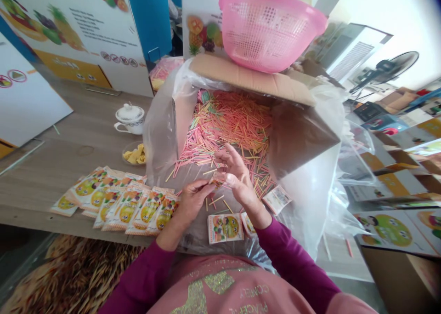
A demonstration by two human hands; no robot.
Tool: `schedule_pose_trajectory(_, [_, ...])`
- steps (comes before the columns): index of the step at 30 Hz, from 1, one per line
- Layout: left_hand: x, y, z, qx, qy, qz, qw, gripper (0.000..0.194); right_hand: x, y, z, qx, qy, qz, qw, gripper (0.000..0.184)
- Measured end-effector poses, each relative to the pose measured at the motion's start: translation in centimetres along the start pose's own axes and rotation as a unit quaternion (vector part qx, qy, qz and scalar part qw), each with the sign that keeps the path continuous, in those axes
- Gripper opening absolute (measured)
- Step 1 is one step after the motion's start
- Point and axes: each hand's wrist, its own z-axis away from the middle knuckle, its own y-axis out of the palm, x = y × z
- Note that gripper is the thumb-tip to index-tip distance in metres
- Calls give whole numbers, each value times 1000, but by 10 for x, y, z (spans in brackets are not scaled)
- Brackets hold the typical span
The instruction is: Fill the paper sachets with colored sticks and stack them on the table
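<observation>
Printed packets (117, 201) fanned on the table (76, 116) at left, my left hand (193, 203) pinching a small packet (217, 179) over the plastic liner (158, 130), my right hand (237, 176) thumb pressing it, fingers spread, colored sticks (223, 125) heaped far in the cardboard box (251, 77)

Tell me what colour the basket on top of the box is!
The basket is bright pink with a mesh of little holes, and it shows best in the head view.

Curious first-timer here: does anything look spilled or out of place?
Yes: thin pink-and-yellow sticks lie spilled outside the brown cardboard box on the clear plastic sheet beside the left hand, and one pink stick lies apart.
</observation>
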Motion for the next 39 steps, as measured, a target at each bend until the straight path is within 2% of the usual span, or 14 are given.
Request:
schedule_pose_trajectory(2, [-1,1,2,3,-2,27,1000,58,5,-3,7,-4,-26,37,999,79])
schedule_pose_trajectory(5, [-1,0,5,4,13,17,1000,53,10,-7,17,54,-38,120,991,51])
schedule_pose_trajectory(10, [2,-3,11,14,61,-50,997,45,13,-9,17,137,-56,188,971,51])
schedule_pose_trajectory(15, [2,-6,17,33,132,-102,985,44,14,-5,11,256,-78,245,932,66])
schedule_pose_trajectory(19, [1,-14,31,-3,132,-172,976,40,8,-3,14,167,-52,197,965,69])
schedule_pose_trajectory(21, [-1,-21,44,-29,137,-212,967,42,3,1,19,159,-29,160,974,49])
schedule_pose_trajectory(23, [-5,-29,61,-35,143,-264,953,43,-3,9,25,195,2,131,972,19])
schedule_pose_trajectory(24, [-6,-33,70,-30,144,-295,944,41,-6,15,29,212,17,124,969,14])
schedule_pose_trajectory(27, [-8,-45,94,-32,162,-397,903,28,-14,35,38,236,50,112,964,16])
schedule_pose_trajectory(30, [-4,-60,104,-72,208,-505,834,26,-19,53,41,252,59,106,960,16])
schedule_pose_trajectory(34, [6,-81,97,-156,253,-627,720,20,-19,61,39,212,42,165,962,60])
schedule_pose_trajectory(35, [9,-84,95,-171,260,-643,700,20,-19,61,39,202,38,178,962,65])
schedule_pose_trajectory(37, [13,-89,92,-183,265,-658,681,25,-21,62,42,200,32,199,959,63])
schedule_pose_trajectory(39, [17,-89,93,-184,260,-663,678,32,-24,65,47,224,31,211,951,55])
